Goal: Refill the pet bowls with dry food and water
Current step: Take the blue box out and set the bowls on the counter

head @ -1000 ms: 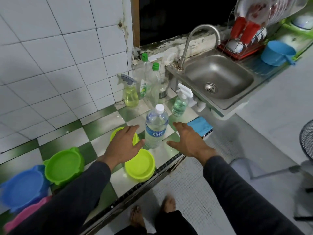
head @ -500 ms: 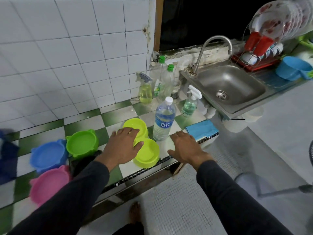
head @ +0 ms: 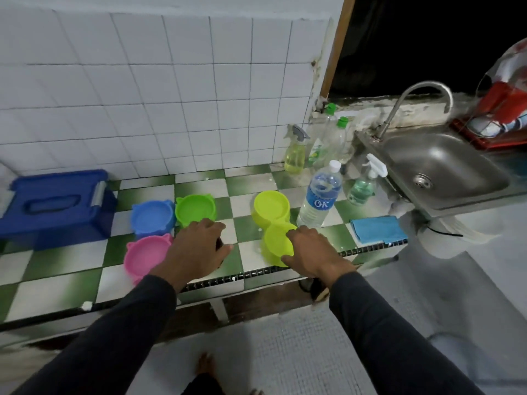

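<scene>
A lime double pet bowl (head: 271,207) lies on the green-and-white tiled counter (head: 251,262). My right hand (head: 311,252) grips its near cup, fingers on top and thumb at the front rim. A clear water bottle (head: 319,195) with a white cap stands upright just right of the bowl. My left hand (head: 198,249) is left of the bowl with fingers loosely bent, over a small dark thing (head: 218,244) that is mostly hidden. A blue bowl (head: 152,218), a green bowl (head: 195,209) and a pink bowl (head: 146,256) sit further left.
A blue lidded container (head: 57,206) stands at the far left against the tiled wall. Spray and soap bottles (head: 296,153) cluster at the back by the steel sink (head: 440,169). A folded blue cloth (head: 377,229) lies near the counter's front edge. A dish rack (head: 496,115) is at far right.
My view has swung left. My left hand left the lime bowl and moved left toward the pink bowl. My right hand moved from the counter onto the bowl's near cup.
</scene>
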`<action>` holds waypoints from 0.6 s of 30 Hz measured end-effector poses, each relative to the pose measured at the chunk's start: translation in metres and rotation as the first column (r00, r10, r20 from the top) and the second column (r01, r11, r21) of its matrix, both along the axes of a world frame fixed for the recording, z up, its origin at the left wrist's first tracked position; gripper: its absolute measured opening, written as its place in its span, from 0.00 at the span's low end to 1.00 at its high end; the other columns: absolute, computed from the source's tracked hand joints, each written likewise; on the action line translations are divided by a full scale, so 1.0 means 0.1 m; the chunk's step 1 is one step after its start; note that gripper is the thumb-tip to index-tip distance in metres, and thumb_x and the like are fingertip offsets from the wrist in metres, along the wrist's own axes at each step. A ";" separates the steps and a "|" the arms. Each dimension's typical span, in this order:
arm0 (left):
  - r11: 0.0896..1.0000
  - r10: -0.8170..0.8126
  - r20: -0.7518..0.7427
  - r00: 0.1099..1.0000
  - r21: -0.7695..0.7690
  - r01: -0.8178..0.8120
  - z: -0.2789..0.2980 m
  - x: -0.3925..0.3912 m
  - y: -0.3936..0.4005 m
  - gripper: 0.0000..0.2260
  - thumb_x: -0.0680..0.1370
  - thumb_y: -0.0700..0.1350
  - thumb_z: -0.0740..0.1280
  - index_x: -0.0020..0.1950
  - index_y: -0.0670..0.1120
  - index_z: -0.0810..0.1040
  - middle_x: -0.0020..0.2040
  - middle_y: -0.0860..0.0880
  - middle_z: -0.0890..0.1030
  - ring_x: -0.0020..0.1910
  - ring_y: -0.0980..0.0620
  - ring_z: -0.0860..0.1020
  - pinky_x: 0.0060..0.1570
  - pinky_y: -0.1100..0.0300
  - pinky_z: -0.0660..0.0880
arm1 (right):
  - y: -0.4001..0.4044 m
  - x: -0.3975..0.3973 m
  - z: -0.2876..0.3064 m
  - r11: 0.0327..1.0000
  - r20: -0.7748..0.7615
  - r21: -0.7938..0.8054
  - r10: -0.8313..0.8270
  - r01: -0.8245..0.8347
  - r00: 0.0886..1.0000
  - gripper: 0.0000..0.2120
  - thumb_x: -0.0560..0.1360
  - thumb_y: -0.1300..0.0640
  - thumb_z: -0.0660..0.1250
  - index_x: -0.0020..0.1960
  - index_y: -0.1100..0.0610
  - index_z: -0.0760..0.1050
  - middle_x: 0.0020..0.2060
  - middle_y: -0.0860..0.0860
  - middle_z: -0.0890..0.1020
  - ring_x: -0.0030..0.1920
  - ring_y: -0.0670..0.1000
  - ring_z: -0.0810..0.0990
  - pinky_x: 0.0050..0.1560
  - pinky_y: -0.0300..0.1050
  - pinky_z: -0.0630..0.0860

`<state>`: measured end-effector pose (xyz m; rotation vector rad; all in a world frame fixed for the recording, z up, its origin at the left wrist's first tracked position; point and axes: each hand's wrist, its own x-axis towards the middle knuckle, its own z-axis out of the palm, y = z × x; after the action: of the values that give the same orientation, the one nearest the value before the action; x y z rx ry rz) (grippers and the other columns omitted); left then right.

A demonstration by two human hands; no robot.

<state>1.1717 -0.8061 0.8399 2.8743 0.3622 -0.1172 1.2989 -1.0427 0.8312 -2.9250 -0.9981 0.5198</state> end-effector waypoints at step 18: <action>0.917 0.394 0.043 0.918 0.054 -0.396 0.07 -1.79 1.84 0.27 0.79 0.63 0.66 0.74 0.50 0.73 0.68 0.47 0.77 0.65 0.45 0.76 0.64 0.48 0.74 | 2.39 -1.11 0.11 0.951 -0.055 0.113 0.295 -0.288 0.954 0.24 0.75 0.44 0.68 0.66 0.54 0.72 0.60 0.57 0.75 0.60 0.62 0.75 0.60 0.55 0.75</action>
<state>0.9927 -0.6219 0.8466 2.7894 0.9450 0.0120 1.1878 -0.8037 0.8421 -2.6611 -1.4121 0.5546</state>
